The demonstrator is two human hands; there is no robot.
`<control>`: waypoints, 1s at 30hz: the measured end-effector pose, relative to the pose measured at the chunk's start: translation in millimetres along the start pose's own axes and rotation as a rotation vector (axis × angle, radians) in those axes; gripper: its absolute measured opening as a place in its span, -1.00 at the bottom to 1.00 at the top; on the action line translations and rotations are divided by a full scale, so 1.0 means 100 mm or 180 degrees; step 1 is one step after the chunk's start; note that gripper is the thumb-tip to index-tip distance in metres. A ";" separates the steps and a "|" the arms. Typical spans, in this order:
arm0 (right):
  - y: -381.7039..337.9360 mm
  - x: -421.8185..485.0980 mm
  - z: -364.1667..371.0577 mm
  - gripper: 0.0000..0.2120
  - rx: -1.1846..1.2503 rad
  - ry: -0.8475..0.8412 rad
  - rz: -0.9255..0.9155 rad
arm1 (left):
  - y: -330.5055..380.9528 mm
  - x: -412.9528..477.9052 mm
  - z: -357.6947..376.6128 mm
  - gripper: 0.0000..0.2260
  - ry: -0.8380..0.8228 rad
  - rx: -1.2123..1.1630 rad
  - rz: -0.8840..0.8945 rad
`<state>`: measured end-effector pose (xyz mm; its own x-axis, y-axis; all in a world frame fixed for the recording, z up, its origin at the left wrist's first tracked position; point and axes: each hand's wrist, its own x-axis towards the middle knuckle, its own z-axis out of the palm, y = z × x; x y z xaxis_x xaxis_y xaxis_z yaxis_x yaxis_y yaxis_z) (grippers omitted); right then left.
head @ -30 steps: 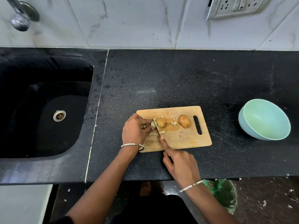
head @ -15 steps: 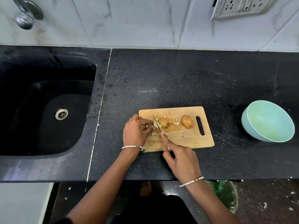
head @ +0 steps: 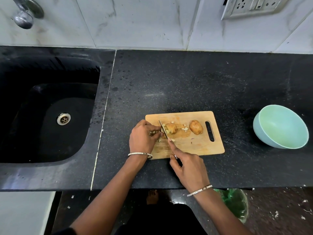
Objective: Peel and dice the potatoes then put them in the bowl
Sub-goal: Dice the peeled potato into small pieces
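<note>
A wooden cutting board [head: 191, 146] lies on the black counter. On it sit a partly cut potato [head: 171, 128], a whole brown potato [head: 196, 127] to its right, and several small pale diced bits [head: 185, 129]. My left hand [head: 143, 139] pinches potato pieces at the board's left edge, beside the blade. My right hand [head: 188, 165] grips a knife [head: 163, 128], its forefinger stretched along the blade, which stands just left of the cut potato. An empty mint-green bowl [head: 281, 127] stands far right.
A black sink [head: 45, 112] with a metal drain fills the left side, a tap [head: 23, 16] above it. A socket plate [head: 252, 5] is on the tiled wall. Below the counter edge a green-lined bin [head: 235, 202] stands on the floor.
The knife blade has lifted and shifted slightly left, off the cut potato. My left hand stays at the board's left edge with the pieces.
</note>
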<state>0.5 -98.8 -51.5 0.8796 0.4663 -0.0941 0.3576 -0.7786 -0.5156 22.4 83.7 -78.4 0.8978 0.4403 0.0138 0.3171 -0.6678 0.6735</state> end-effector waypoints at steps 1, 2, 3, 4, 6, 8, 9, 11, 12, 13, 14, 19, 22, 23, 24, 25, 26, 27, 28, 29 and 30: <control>-0.01 0.01 0.00 -0.42 -0.0013 -0.0003 0.0003 | 0.00 0.00 0.00 -0.77 -0.0001 0.0003 -0.0013; -0.01 0.02 0.01 -0.42 -0.0027 0.0006 0.0009 | 0.00 0.01 0.00 -0.78 -0.0006 0.0016 -0.0022; 0.00 0.03 0.03 -0.42 -0.0036 0.0020 0.0006 | 0.00 0.01 0.00 -0.78 -0.0012 0.0037 -0.0022; 0.00 0.05 0.05 -0.42 -0.0046 0.0029 -0.0009 | 0.00 0.01 0.01 -0.79 -0.0023 0.0057 -0.0018; 0.02 0.10 0.09 -0.41 -0.0077 -0.0010 -0.0040 | 0.00 0.02 0.00 -0.79 -0.0036 0.0078 -0.0005; 0.01 0.13 0.12 -0.42 -0.0087 -0.0111 0.0041 | 0.00 0.02 0.00 -0.80 -0.0030 0.0104 0.0008; 0.01 0.14 0.13 -0.42 -0.0110 -0.0148 0.0093 | 0.00 0.01 0.00 -0.80 -0.0024 0.0120 0.0016; -0.01 0.15 0.12 -0.43 -0.0165 -0.0191 0.0158 | 0.00 0.00 0.01 -0.81 -0.0008 0.0107 0.0019; -0.01 0.15 0.12 -0.43 -0.0116 -0.0196 0.0183 | 0.01 -0.01 0.01 -0.81 0.0005 0.0067 0.0019; -0.01 0.14 0.11 -0.43 -0.0043 -0.0197 0.0188 | 0.01 -0.01 0.01 -0.83 0.0033 0.0022 0.0019; -0.01 0.12 0.10 -0.43 0.0012 -0.0205 0.0168 | 0.02 0.00 0.01 -0.85 0.0075 -0.0015 0.0013; -0.01 -0.10 0.13 -0.40 0.0094 0.0023 -0.0106 | 0.02 0.05 -0.01 -0.85 0.0158 -0.0078 0.0081; 0.06 -0.13 0.10 -0.44 0.0219 0.0283 -0.0121 | 0.00 0.04 -0.03 -0.83 0.0068 -0.0075 0.0138; 0.07 -0.12 0.06 -0.45 0.0228 0.0342 -0.0126 | 0.00 0.03 -0.04 -0.83 0.0038 -0.0079 0.0149; 0.07 -0.10 0.03 -0.46 0.0220 0.0385 -0.0129 | -0.01 0.02 -0.04 -0.83 0.0006 -0.0091 0.0158; 0.08 -0.08 -0.01 -0.45 0.0199 0.0420 -0.0141 | 0.00 0.02 -0.05 -0.84 -0.0025 -0.0114 0.0172; 0.09 -0.05 -0.04 -0.45 0.0162 0.0441 -0.0148 | 0.00 0.01 -0.05 -0.84 -0.0053 -0.0150 0.0195; 0.11 -0.02 -0.07 -0.44 0.0119 0.0442 -0.0149 | 0.00 0.01 -0.06 -0.84 -0.0088 -0.0191 0.0218; 0.11 0.00 -0.10 -0.43 0.0079 0.0414 -0.0132 | 0.00 0.01 -0.07 -0.83 -0.0132 -0.0223 0.0242; 0.12 0.02 -0.11 -0.42 0.0048 0.0376 -0.0114 | 0.00 0.02 -0.07 -0.82 -0.0168 -0.0242 0.0270; 0.13 0.03 -0.13 -0.42 0.0021 0.0345 -0.0117 | 0.00 0.02 -0.07 -0.81 -0.0183 -0.0257 0.0291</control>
<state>11.8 -112.9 -47.8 0.8948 0.4461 0.0176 0.3886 -0.7589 -0.5225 22.0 88.4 -72.9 0.9386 0.3431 0.0369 0.2097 -0.6519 0.7288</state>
